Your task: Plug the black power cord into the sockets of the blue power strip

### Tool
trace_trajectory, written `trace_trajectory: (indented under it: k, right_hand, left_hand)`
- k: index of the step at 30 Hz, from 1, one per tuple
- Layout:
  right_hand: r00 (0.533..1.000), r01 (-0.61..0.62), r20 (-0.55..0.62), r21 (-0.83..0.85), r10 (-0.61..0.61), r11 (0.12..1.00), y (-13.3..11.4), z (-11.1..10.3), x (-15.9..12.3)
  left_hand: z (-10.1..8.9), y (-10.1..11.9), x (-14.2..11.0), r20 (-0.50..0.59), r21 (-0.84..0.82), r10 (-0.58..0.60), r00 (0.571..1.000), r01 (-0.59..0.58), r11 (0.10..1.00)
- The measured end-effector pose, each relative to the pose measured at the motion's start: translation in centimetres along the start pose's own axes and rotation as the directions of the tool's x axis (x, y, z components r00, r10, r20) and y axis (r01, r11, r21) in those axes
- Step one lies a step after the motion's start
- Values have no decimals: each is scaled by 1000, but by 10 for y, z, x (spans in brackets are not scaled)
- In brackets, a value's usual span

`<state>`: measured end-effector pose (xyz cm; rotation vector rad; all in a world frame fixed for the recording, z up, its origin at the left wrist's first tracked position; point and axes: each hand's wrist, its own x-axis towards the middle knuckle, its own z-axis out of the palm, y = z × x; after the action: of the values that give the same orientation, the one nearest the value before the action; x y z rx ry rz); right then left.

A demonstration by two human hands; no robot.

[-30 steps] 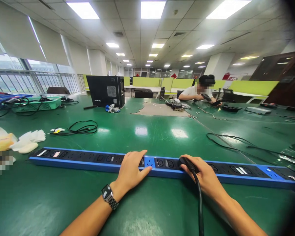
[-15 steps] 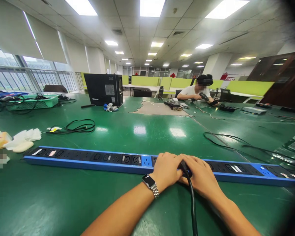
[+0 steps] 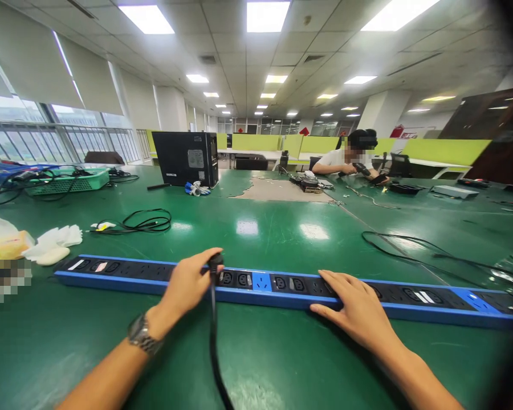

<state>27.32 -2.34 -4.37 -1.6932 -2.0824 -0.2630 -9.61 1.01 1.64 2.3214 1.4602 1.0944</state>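
A long blue power strip [image 3: 263, 297] with black socket panels lies across the table before me. My left hand [image 3: 188, 286], wearing a metal-band watch, pinches a black power plug [image 3: 215, 261] just over the strip's left-middle sockets. From the plug a thick black cord [image 3: 214, 347] hangs toward me past the strip's front edge. Whether the plug's pins touch a socket cannot be seen. My right hand [image 3: 354, 304] rests on the strip right of its middle, fingers on top and thumb apart along the front side, holding no loose thing.
The green table [image 3: 248, 245] carries a coiled black cable [image 3: 147, 221] at left and another cable [image 3: 410, 242] at right. A computer tower [image 3: 183, 158], a green basket [image 3: 88, 179] and gloves [image 3: 196, 188] stand farther back. Across the table, a person [image 3: 346, 159] holds a dark tool.
My left hand has moved left along the strip with the plug and cord, away from my right hand. My right hand stays by the strip, its fingers now spread on it.
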Motion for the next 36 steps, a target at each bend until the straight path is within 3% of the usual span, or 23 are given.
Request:
trace_trajectory:
  k: [3,8,13,18,22,24,27,32,36]
  right_hand:
    - [1000,-10,3,30,10,999,-1,-2,1]
    - [994,101,-54,82,-97,991,-32,-8,8]
    - [965,264,-64,204,-256,943,-106,-6,32]
    - [950,310,-52,277,-308,910,-189,15,70]
    - [922,383,-65,293,-381,876,-224,26,87]
    - [925,380,-158,316,-346,869,-222,24,87]
    - [940,294,-277,373,-197,880,-193,16,77]
    - [980,130,-193,443,-47,887,-126,10,53]
    - [985,155,-142,456,-101,876,-108,11,43]
  left_hand:
    - [-16,-29,-10,86,-10,-25,996,26,1000]
    - [-6,-36,-13,136,0,44,990,-45,999]
    - [-5,-33,-15,188,93,31,982,-49,994]
    - [-7,-29,-18,195,144,-38,980,10,989]
    - [-4,-28,-18,206,144,15,979,-45,989]
    - [-3,-29,-18,194,146,14,981,-43,988]
    - [-2,-31,-19,177,166,-5,984,-25,986]
    - [-1,-28,-18,183,182,-21,983,-12,983]
    - [-2,-24,-17,212,176,-46,976,8,984]
